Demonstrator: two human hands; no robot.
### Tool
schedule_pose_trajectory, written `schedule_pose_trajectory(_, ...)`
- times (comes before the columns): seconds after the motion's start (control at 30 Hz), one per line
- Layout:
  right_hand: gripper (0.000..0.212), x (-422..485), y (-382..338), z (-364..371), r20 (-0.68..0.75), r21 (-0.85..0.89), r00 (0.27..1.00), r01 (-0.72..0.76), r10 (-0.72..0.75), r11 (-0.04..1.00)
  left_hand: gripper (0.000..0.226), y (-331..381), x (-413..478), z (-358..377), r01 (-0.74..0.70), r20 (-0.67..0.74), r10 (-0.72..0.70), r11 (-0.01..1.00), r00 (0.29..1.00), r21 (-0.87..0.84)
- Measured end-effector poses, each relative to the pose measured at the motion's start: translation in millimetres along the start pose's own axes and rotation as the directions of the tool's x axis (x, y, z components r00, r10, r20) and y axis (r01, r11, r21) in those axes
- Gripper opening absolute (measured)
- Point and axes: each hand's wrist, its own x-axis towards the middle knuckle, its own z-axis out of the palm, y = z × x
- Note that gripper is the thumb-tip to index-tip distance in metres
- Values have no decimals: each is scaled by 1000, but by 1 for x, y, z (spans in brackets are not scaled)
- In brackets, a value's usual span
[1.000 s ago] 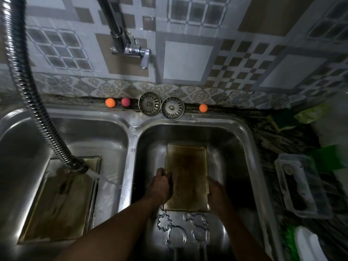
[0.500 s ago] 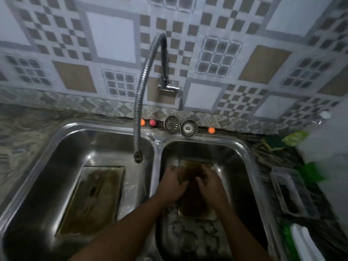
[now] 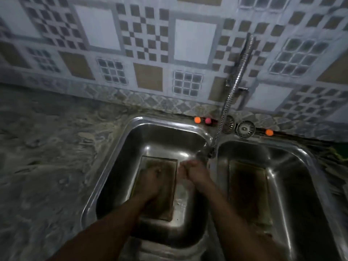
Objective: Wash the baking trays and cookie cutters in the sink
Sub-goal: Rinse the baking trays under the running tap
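Observation:
A stained baking tray (image 3: 166, 163) lies flat on the floor of the left basin (image 3: 116, 176) of a steel double sink. My left hand (image 3: 150, 178) rests on this tray, palm down, fingers spread. My right hand (image 3: 192, 169) is at the tray's right edge, just below the end of the flexible tap hose (image 3: 231, 95); motion blur hides its fingers. A second stained baking tray (image 3: 248, 187) lies in the right basin. No cookie cutters show in this view.
Two round sink strainers (image 3: 245, 129) stand on the back ledge between an orange ball (image 3: 197, 120), a pink ball (image 3: 207, 120) and another orange ball (image 3: 269, 132). A mottled stone countertop (image 3: 47, 157) stretches to the left. A tiled wall rises behind.
Both hands have left the tray in the right basin and moved to the tray in the left basin. The view has swung left, and the cookie cutters have dropped out of sight.

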Motion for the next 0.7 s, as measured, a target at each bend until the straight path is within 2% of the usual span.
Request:
schedule_pose_trajectory(0.03,35,4,11,9,15,-153,1000,-17,19,988,26,-14,2,-7,35,11,-36,998,999,43)
schedule_pose_trajectory(0.1,23,8,34,23,13,-506,998,-43,57,861,41,-39,7,-16,81,76,-90,990,993,115)
schedule_pose_trajectory(0.17,10,4,50,35,-46,-634,995,-93,83,767,44,-53,10,-21,124,82,-133,986,988,113)
schedule_pose_trajectory(0.23,9,1,61,45,-119,-646,988,-153,99,748,34,-67,15,-21,182,20,-185,977,983,114)
schedule_pose_trajectory(0.3,17,2,72,51,-172,-644,977,-207,124,736,28,-84,22,-16,225,7,-227,971,974,85)
schedule_pose_trajectory(0.43,13,7,81,61,-257,-645,948,-314,189,697,28,-99,30,-12,289,13,-291,955,957,72)
schedule_pose_trajectory(0.53,9,9,76,65,-275,-698,952,-294,136,653,30,-98,35,-14,288,-4,-288,954,957,82)
schedule_pose_trajectory(0.7,11,2,66,69,-271,-716,963,-190,-16,672,34,-97,39,-18,313,-30,-312,938,950,149)
